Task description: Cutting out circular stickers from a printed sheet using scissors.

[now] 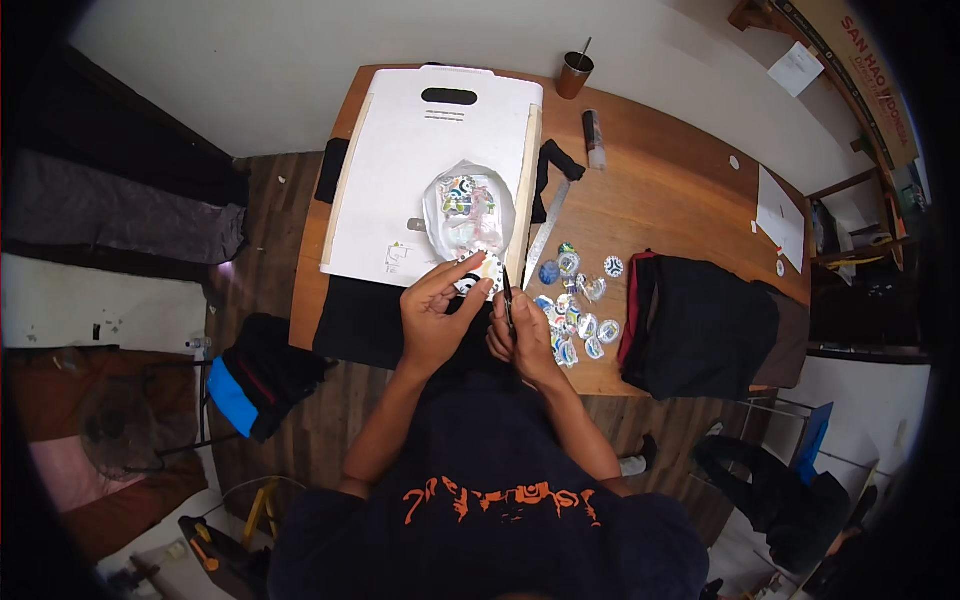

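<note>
Between its fingers and thumb, my left hand (433, 330) holds a printed piece of white sheet (471, 283) with dark and orange shapes. My right hand (531, 341) grips a slim dark tool (508, 298), likely scissors, with its tip beside the sheet's right edge. The grip hides much of the tool. Just beyond the hands, a round white open container (433, 217) holds printed pieces and scraps. It rests on a white plastic panel (390, 165) with a dark handle slot. Several round printed cutouts (568, 319) lie loose to the right of my right hand.
A metal ruler (547, 232) lies beside the panel. Folded dark garments (697, 326) are stacked on the wooden table (660, 195). Farther back stand a brown tumbler (575, 75) and a small bottle (593, 139). Black cloth (352, 319) hangs at the near edge.
</note>
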`<state>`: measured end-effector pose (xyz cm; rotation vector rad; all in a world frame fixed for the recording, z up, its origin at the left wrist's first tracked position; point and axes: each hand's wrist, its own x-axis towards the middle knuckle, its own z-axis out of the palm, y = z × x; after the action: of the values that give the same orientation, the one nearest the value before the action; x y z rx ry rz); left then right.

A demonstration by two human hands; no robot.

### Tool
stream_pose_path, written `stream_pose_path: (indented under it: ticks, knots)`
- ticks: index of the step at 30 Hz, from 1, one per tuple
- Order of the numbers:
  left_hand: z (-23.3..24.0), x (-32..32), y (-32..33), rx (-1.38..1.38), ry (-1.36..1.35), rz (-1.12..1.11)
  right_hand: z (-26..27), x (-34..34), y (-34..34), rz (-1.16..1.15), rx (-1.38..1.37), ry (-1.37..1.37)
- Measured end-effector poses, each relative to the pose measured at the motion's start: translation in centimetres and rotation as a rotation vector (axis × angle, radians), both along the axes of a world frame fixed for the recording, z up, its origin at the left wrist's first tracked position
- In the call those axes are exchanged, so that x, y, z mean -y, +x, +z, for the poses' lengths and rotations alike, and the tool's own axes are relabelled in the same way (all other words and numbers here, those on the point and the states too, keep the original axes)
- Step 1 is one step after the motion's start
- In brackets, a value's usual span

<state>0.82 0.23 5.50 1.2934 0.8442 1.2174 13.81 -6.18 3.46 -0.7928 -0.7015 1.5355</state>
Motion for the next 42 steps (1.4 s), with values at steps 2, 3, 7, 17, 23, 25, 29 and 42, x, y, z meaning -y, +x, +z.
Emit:
stream_pose_path:
  ticks: [2,3,7,17,23,25,29,42]
  knots:
    - [0.0,0.0,0.0,0.005,0.006,0.004,-0.1,0.0,0.0,0.011,-0.004,0.0]
    - [0.0,0.0,0.0,0.005,0.007,0.001,-0.2,0.0,0.0,0.015,-0.005,0.007]
    - [-0.5,0.1,-0.3,-0.012,-0.002,-0.011,0.1,0.0,-0.1,-0.012,0.011,-0.029]
    - [0.0,0.0,0.1,0.081,-0.083,0.022,-1.0,0.4,-0.1,0.038,-0.006,-0.004]
    - [-0.5,-0.2,-0.2,0.163,0.036,0.024,-0.4,0.4,-0.5,0.055,-0.027,0.008]
    - [-0.6,-0.3,-0.3,0.139,0.05,0.025,-1.1,0.6,-0.6,0.045,-0.097,0.017]
    - [0.3,-0.2,-0.1,0.114,-0.048,0.049,-1.4,0.5,-0.6,0.064,-0.096,0.012]
    - [0.1,-0.1,-0.2,0.078,-0.079,0.035,-1.4,0.5,-0.3,0.073,0.008,0.061]
